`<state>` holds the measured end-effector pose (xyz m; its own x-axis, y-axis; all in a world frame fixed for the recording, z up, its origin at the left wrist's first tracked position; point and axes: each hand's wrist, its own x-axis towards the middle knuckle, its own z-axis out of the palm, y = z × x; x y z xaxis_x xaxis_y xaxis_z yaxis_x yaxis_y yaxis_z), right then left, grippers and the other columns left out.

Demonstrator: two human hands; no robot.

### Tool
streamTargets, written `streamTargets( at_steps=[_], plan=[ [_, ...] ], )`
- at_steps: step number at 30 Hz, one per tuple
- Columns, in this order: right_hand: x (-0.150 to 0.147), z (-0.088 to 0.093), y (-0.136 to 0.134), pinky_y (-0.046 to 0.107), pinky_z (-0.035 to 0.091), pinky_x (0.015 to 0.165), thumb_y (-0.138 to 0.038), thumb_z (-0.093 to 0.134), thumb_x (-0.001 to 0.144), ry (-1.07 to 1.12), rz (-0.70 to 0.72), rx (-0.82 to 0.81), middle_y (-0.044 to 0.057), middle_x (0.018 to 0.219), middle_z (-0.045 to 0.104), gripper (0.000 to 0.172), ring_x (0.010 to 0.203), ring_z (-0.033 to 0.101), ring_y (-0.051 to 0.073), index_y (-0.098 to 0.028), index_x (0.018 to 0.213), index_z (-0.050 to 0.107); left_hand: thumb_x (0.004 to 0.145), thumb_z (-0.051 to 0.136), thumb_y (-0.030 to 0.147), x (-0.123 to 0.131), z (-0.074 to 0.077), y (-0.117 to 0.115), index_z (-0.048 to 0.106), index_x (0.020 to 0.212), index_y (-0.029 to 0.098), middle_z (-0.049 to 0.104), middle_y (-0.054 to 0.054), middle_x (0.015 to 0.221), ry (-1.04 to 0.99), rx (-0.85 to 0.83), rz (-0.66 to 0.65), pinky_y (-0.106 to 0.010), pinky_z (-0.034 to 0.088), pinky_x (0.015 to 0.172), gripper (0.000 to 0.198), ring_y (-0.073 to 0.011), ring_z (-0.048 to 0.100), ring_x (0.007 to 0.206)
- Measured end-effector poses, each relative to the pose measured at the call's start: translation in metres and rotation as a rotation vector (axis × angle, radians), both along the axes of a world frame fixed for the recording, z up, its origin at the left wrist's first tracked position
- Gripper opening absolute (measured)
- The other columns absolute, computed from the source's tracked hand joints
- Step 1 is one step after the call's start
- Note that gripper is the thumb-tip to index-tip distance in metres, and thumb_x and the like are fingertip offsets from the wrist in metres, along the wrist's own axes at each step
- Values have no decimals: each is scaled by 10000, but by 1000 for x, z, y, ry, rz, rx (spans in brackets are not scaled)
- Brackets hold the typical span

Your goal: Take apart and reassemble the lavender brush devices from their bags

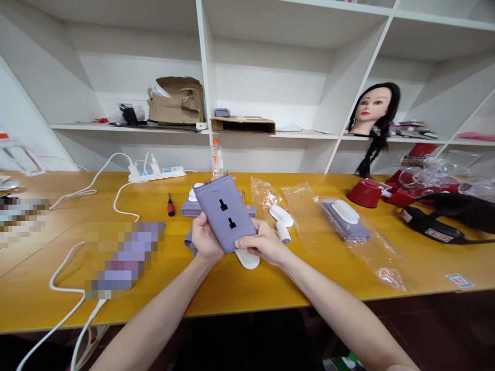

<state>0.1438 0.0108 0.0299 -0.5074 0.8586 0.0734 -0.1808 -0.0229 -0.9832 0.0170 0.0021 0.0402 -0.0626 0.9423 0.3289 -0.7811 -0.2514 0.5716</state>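
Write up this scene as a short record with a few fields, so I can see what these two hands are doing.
Left hand: holds the lilac plastic casing along its lower left side
Right hand: grips the same casing at its lower right corner
Casing face: two dark slots
Just below hands: white oval plastic piece
Yellow table: red-handled screwdriver, white power strip, clear plastic bag
Shelf: mannequin head
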Motion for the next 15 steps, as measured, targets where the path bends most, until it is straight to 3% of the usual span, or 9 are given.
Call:
streamTargets(
  at_steps=[5, 7, 9, 11, 13, 15],
  plan=[
    [0, -1, 3, 195, 127, 347, -187, 754, 545, 17, 91, -52, -104, 421, 403, 300, 338, 258, 19, -171, 618, 463, 727, 446, 491, -4, 1, 3, 613, 1078, 170, 695, -119, 958, 32, 43, -50, -467, 484, 817, 505, -334, 611, 994],
    [-1, 0, 3, 199, 145, 364, -209, 758, 536, 9, 57, -29, -101, 432, 405, 303, 354, 267, 24, -172, 620, 470, 735, 447, 501, -4, 1, 5, 614, 1070, 175, 689, -111, 975, 27, 34, -9, -439, 487, 811, 496, -317, 611, 995],
    [-2, 3, 3, 200, 227, 397, -235, 753, 529, -23, -79, 44, -80, 503, 466, 293, 404, 348, 45, -170, 685, 513, 752, 467, 504, -2, -1, 7, 605, 1072, 193, 676, -89, 1023, 14, 1, 143, -377, 489, 807, 467, -274, 606, 1002],
    [-2, 6, 3, 222, 326, 468, -268, 733, 545, -138, -305, 193, -43, 615, 543, 307, 507, 462, 90, -174, 769, 547, 759, 524, 496, 3, -4, 7, 579, 1099, 228, 646, -62, 1099, 47, -22, 269, -315, 490, 787, 437, -228, 597, 1012],
    [-2, 6, 1, 262, 380, 542, -307, 713, 573, -371, -569, 391, -8, 688, 586, 313, 616, 536, 151, -183, 811, 552, 731, 611, 455, 10, -8, 4, 540, 1136, 267, 608, -43, 1163, 119, -13, 257, -288, 488, 789, 452, -204, 587, 1025],
    [-2, 2, -1, 303, 405, 595, -340, 673, 631, -627, -730, 603, 33, 756, 618, 309, 696, 573, 205, -189, 872, 552, 674, 694, 389, 16, -11, 3, 513, 1144, 282, 615, -33, 1124, 150, -28, 171, -300, 485, 820, 515, -201, 595, 1015]
  ],
)
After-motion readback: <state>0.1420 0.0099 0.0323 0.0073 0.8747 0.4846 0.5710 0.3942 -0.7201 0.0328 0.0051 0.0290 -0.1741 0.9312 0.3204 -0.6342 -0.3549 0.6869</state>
